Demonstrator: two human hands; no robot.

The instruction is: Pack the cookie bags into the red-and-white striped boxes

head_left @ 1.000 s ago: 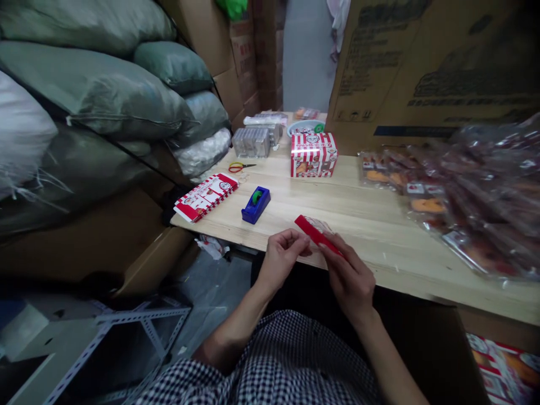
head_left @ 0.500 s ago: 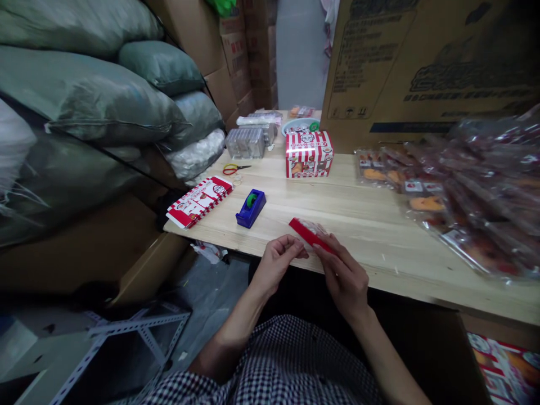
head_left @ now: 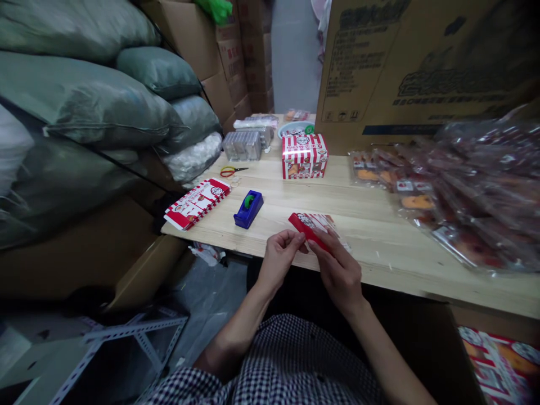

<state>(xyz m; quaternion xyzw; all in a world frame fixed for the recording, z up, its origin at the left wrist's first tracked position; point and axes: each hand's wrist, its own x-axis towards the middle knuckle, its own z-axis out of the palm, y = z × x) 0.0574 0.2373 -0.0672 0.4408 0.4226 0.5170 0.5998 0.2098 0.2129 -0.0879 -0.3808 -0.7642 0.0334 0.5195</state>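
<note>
A folded red-and-white printed carton is tilted over the table's front edge, its plain red side towards me. My right hand is closed round its right part, thumb on the red side. My left hand is at the carton's near left edge, thumb and forefinger pinched together. Whatever lies between those fingertips is too small to make out. Left of the carton stands a blue tape dispenser with a green roll. Further left lies a stack of flat red-and-white cartons.
Behind stands an assembled striped box. Scissors with yellow-red handles lie near clear plastic cases. Clear-wrapped packets are heaped at the right, before a large cardboard box. Stuffed sacks are piled at the left.
The carton has tilted so that more of its printed face shows. My left fingertips have come up to its red edge. The whole view has shifted slightly.
</note>
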